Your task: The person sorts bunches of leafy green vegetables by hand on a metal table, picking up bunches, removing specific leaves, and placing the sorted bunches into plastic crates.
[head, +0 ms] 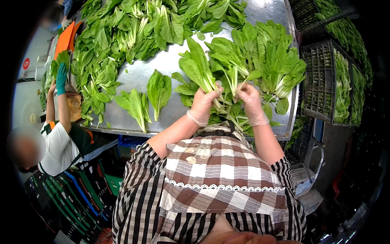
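My left hand [205, 102], in a thin clear glove, grips a bunch of leafy greens [198, 65] by its pale stems, leaves pointing away from me. Beside it, my gloved right hand [248, 97] pinches the stem of a leafy stalk [233, 79] between thumb and fingertips. Loose leaves and stems [237, 117] lie under both hands at the near edge of the metal table [170, 61]. Two small heads of greens lie to the left, one upright-looking [159, 91] and one slanted [135, 106]. A neat stack of greens [271, 58] lies right of my hands.
A large heap of greens [122, 33] covers the table's far and left parts. Black plastic crates [318, 82] with greens stand off the right edge. At left, a co-worker's green-gloved hand [61, 76] touches greens near an orange panel [64, 39]. Stacked crates [70, 198] stand lower left.
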The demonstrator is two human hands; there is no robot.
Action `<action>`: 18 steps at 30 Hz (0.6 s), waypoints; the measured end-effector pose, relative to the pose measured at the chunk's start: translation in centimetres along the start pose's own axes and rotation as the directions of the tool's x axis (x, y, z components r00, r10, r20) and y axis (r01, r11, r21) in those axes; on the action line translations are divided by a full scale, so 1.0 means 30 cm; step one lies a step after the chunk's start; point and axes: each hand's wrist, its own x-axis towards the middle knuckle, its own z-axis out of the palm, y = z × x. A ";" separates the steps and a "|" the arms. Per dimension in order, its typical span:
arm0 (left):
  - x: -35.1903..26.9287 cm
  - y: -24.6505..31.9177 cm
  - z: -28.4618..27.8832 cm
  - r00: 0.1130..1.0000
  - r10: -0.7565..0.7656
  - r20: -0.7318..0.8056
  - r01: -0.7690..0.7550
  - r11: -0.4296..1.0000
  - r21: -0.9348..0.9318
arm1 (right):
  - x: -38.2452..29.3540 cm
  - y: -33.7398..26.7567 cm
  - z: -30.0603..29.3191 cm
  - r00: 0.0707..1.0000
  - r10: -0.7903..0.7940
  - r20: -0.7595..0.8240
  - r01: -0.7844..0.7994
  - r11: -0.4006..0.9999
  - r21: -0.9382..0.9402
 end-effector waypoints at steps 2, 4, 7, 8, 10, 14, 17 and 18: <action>0.013 -0.028 -0.011 0.995 -0.093 0.030 0.093 0.996 -0.017 | -0.039 0.000 0.051 0.998 -0.063 0.009 0.063 0.958 -0.278; 0.023 -0.041 -0.044 0.972 -0.214 0.098 0.215 0.977 0.000 | -0.063 0.010 0.067 0.972 -0.211 0.102 0.233 0.828 -0.511; 0.006 -0.020 -0.040 0.957 -0.223 0.187 0.241 0.967 -0.078 | -0.081 0.023 0.079 0.958 -0.257 0.127 0.281 0.749 -0.600; 0.016 -0.031 -0.060 0.948 -0.228 0.221 0.248 0.966 -0.067 | -0.082 0.022 0.078 0.938 -0.316 0.144 0.332 0.693 -0.640; 0.001 -0.007 -0.035 0.945 -0.234 0.228 0.251 0.967 -0.049 | -0.084 0.024 0.078 0.958 -0.265 0.109 0.272 0.717 -0.642; -0.005 0.004 -0.022 0.947 -0.221 0.232 0.237 0.970 -0.044 | -0.100 0.014 0.073 0.991 -0.115 0.070 0.134 0.826 -0.547; -0.006 -0.011 -0.045 0.943 -0.228 0.244 0.251 0.966 -0.067 | -0.120 0.010 0.077 0.998 -0.054 0.040 0.065 0.924 -0.376; -0.005 -0.020 -0.051 0.947 -0.212 0.242 0.238 0.967 -0.087 | -0.123 0.012 0.073 0.997 -0.055 0.054 0.071 0.929 -0.363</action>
